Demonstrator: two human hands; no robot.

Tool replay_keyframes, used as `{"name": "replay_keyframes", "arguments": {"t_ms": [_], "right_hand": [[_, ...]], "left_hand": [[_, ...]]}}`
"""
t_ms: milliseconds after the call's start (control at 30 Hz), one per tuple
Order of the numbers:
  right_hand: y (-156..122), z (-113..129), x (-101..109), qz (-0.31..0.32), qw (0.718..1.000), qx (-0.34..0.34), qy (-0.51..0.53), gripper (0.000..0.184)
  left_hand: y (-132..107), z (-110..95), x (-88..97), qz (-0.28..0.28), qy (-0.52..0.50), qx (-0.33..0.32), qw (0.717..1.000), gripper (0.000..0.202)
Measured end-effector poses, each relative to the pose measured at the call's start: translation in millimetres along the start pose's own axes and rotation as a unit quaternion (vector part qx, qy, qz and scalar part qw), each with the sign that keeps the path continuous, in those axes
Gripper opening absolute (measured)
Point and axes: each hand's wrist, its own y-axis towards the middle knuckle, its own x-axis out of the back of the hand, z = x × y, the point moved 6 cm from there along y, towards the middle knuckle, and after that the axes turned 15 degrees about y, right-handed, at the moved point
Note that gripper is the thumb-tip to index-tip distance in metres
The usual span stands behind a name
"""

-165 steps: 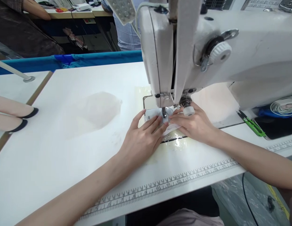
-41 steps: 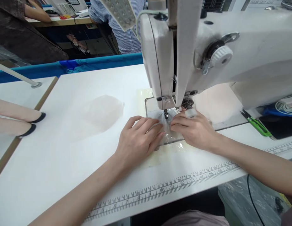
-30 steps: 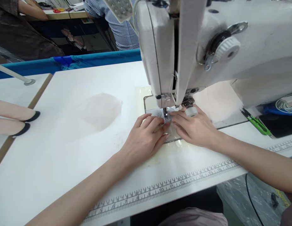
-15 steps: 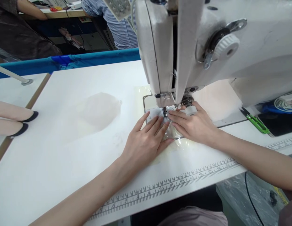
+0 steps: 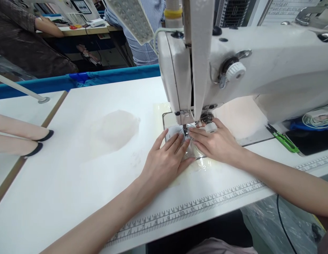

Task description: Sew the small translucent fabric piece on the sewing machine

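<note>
A white sewing machine (image 5: 177, 81) stands over the table, its presser foot (image 5: 185, 129) down between my hands. My left hand (image 5: 164, 158) lies flat left of the foot, fingers stretched and slightly spread, tips on the shiny plate area. On the other side, my right hand (image 5: 218, 144) rests with its fingers stretched toward the foot, fingertips beside it. Some fingers of the right hand are partly hidden behind the machine's lower parts. Whether thin material lies beneath the fingertips I cannot make out. Pale pink fabric (image 5: 242, 114) lies under the machine arm.
A printed ruler (image 5: 185, 213) runs along the front edge of the white table. Green thread snips (image 5: 284, 139) lie at right beside a dark flat object (image 5: 304, 141). Two pale rolls with dark ends (image 5: 23, 127) lie at left. People sit beyond a blue cloth edge (image 5: 113, 74).
The camera view has tilted up, so more of the machine and background shows. Both hands stay in about the same place beside the presser foot.
</note>
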Motion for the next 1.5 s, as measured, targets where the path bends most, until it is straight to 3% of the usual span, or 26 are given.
{"name": "replay_keyframes", "arguments": {"t_ms": [267,467,567,633,767,867,1067,1233,1333,1500], "right_hand": [[-1.3,6.0,7.4,-0.043,0.998,0.031,0.028,0.024],[-7.9,15.2,15.8,-0.044,0.991,0.101,0.078,0.018],[-10.4,14.6,18.6,-0.041,0.985,0.111,0.125,0.038],[-10.3,13.5,17.6,-0.030,0.987,0.100,0.124,0.050],[-9.0,17.4,16.7,-0.027,0.992,0.105,0.062,0.018],[-9.9,23.0,20.2,-0.059,0.988,0.134,0.052,0.020],[-12.6,25.3,20.6,-0.087,0.979,0.162,0.082,0.014],[-6.5,17.0,28.3,-0.133,0.972,0.133,0.138,0.011],[-0.8,9.5,33.2,-0.175,0.967,0.091,0.162,0.012],[3.8,-2.4,28.3,-0.201,0.974,-0.013,0.105,0.030]], "left_hand": [[-2.2,0.7,2.6,-0.018,0.012,-0.002,1.000,0.047],[-9.1,-3.1,17.5,-0.048,-0.013,-0.104,0.993,0.038],[-11.7,-2.4,19.5,-0.068,0.002,-0.113,0.991,0.015],[-11.3,-0.2,18.8,-0.075,-0.016,-0.090,0.993,0.013],[-8.7,2.2,16.1,-0.074,-0.057,-0.040,0.995,0.014],[-8.2,1.0,13.4,-0.053,-0.034,-0.033,0.997,0.032],[-11.0,0.5,8.6,-0.017,-0.003,-0.042,0.999,0.033],[-5.9,12.3,-1.9,0.029,-0.062,0.027,0.997,0.041],[4.3,23.0,-8.8,0.064,-0.108,0.074,0.989,0.029],[24.3,32.9,-18.2,0.081,-0.101,0.121,0.984,0.017]]}}
